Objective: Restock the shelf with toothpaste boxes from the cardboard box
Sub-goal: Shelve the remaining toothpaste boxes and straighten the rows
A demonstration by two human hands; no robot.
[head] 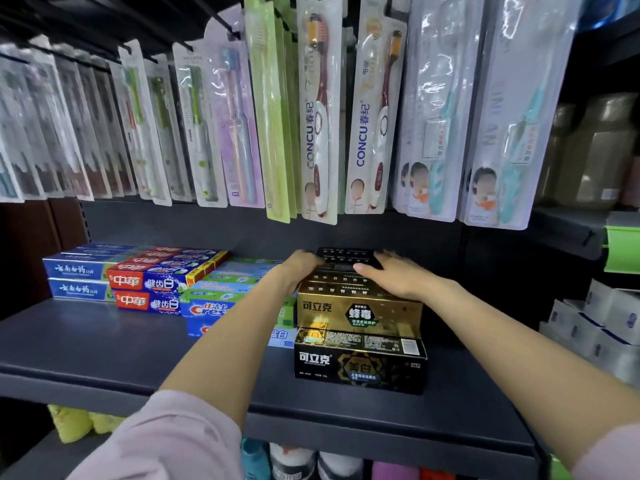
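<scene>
On the dark shelf point(104, 344) stands a stack of toothpaste boxes: a black box point(360, 368) in front at the bottom, a gold box point(360, 313) above it, more gold and black ones behind. At the back of the stack's top lies a black toothpaste box point(344, 258). My left hand point(298, 270) curls around its left end. My right hand point(394, 275) presses against its right end, palm low over the gold boxes. Both hands are blurred. The cardboard box is out of view.
Left of the stack lie Crest boxes point(207, 308), red and blue boxes point(149, 282) and blue-white boxes point(79, 271). Packaged toothbrushes point(318, 116) hang low over the shelf. White boxes point(595, 323) sit on the neighbouring shelf at right. Rolled cloths point(294, 459) fill the shelf below.
</scene>
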